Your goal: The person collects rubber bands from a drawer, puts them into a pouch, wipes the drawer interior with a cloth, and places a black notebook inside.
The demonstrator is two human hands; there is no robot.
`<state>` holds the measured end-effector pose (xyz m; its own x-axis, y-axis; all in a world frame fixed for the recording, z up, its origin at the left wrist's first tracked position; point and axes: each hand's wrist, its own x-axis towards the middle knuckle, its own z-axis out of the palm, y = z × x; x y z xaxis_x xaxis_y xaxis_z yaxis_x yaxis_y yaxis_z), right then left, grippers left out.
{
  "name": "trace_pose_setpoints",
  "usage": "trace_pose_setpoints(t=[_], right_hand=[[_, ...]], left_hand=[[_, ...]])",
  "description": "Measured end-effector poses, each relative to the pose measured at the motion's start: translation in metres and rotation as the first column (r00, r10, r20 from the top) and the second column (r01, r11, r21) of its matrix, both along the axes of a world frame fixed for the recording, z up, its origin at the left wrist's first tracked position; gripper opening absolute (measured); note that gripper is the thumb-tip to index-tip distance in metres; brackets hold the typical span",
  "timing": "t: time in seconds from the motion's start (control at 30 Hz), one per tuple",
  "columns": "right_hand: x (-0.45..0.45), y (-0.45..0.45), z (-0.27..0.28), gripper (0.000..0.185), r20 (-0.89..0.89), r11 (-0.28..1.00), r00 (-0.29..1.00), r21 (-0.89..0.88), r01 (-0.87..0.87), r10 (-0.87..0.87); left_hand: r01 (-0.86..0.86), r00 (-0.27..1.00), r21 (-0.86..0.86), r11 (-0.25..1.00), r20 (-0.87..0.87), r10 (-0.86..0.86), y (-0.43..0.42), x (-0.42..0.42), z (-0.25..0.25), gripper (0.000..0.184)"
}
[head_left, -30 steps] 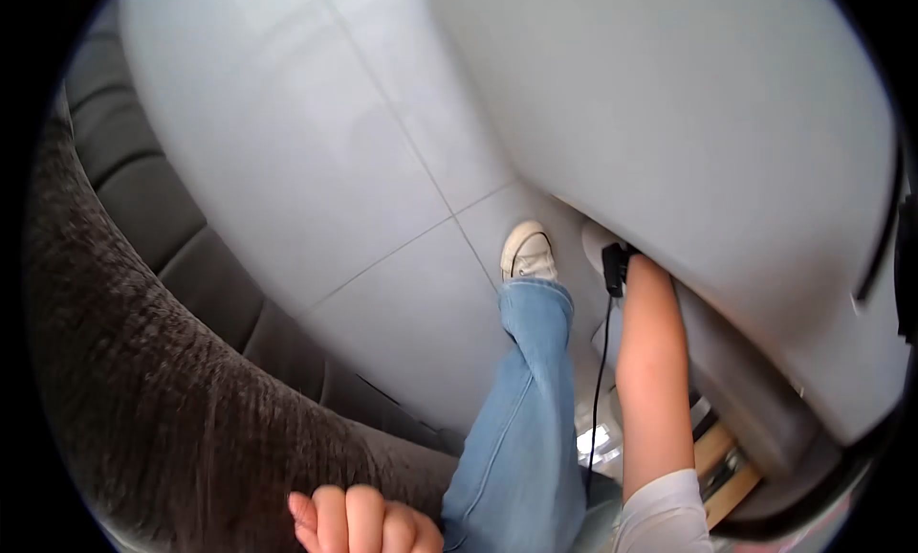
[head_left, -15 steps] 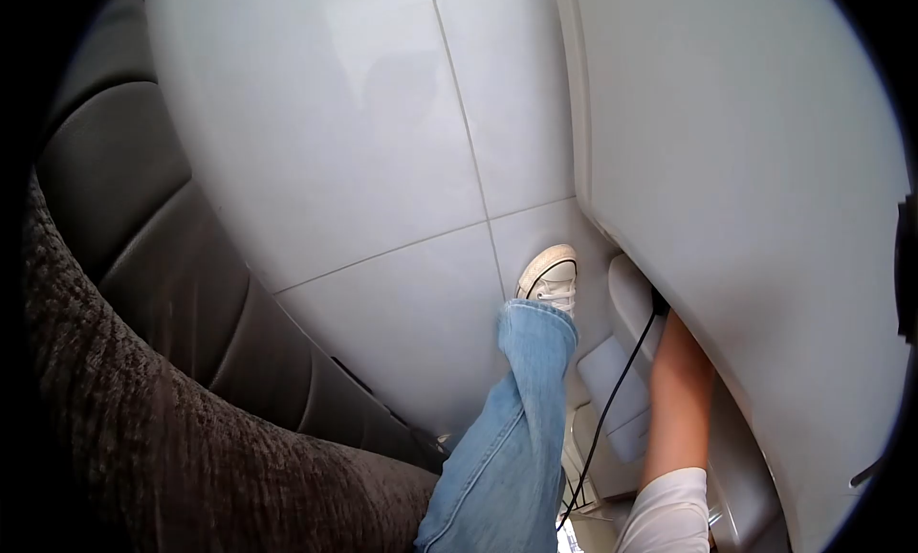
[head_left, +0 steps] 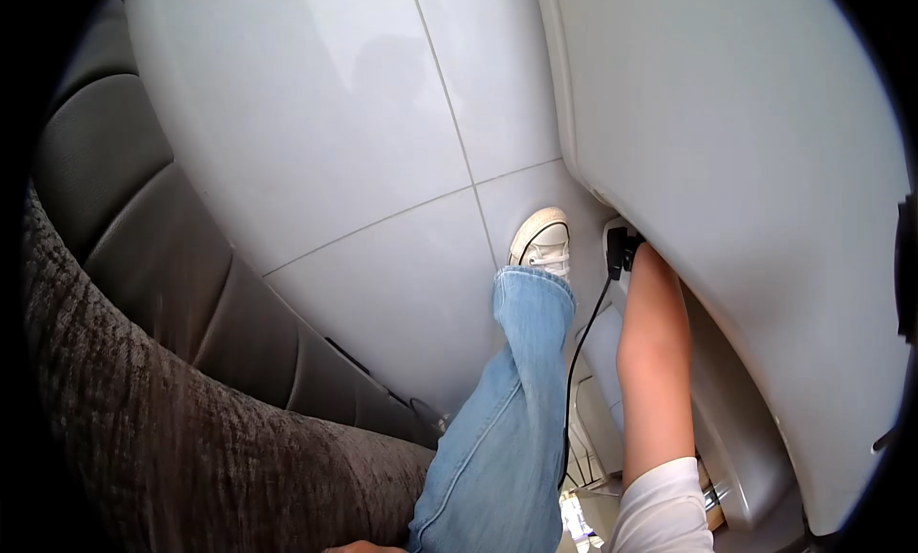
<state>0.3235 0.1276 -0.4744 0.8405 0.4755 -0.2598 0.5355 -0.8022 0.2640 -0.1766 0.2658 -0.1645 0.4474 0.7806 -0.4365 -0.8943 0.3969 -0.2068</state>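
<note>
My right forearm (head_left: pixel 656 362), in a white sleeve (head_left: pixel 665 505), reaches down beside my leg and under the edge of a pale grey panel (head_left: pixel 727 122). That panel hides the right hand and whatever it touches. Against the wrist end of the arm is a small black block (head_left: pixel 615 252), from which a thin black cable (head_left: pixel 579 357) runs down toward the bottom edge. Only a sliver of my left hand (head_left: pixel 363 547) shows at the bottom, beside my jeans (head_left: pixel 488 429) and the brown textured upholstery (head_left: pixel 239 448); its fingers cannot be made out.
Light tiles (head_left: pixel 316 113) cover the floor, where a white sneaker (head_left: pixel 543 239) stands. Dark padded seating (head_left: pixel 163 237) curves along the left. A curved grey base part (head_left: pixel 736 448) and a wire rack (head_left: pixel 583 467) lie below the panel.
The black block by my right wrist has come out from under the panel edge. My forearm has shifted slightly left and up in view. A sliver of left hand has appeared at the bottom.
</note>
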Motion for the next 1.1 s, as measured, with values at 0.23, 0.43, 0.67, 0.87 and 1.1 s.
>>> trace_pose_setpoints(t=[0.23,0.43,0.67,0.87,1.1], right_hand=[[-0.064,0.023,-0.029,0.018,-0.132,0.992,0.985,0.086,-0.096,0.107],[-0.2,0.048,0.078,0.009,-0.579,0.998,0.815,-0.06,-0.016,-0.022],[-0.268,0.031,0.23,0.006,-0.719,0.9,0.691,0.345,0.265,0.072],[-0.379,-0.082,0.458,0.005,-0.363,0.223,0.818,0.931,0.291,0.447],[-0.448,-0.247,0.544,0.014,-0.376,0.007,0.755,0.897,0.441,0.538]], left_hand=[[0.024,0.982,-0.212,0.977,-0.178,-0.063,0.0,0.004,0.022,0.042],[0.004,0.999,-0.236,0.972,-0.044,-0.015,0.011,-0.002,0.047,0.039],[0.081,0.995,-0.229,0.97,0.077,-0.065,0.031,0.033,0.01,0.027],[0.284,0.954,0.12,0.951,0.06,-0.292,-0.019,0.041,0.124,0.025],[0.799,0.59,0.127,0.588,0.024,-0.807,-0.208,0.018,0.209,0.014]])
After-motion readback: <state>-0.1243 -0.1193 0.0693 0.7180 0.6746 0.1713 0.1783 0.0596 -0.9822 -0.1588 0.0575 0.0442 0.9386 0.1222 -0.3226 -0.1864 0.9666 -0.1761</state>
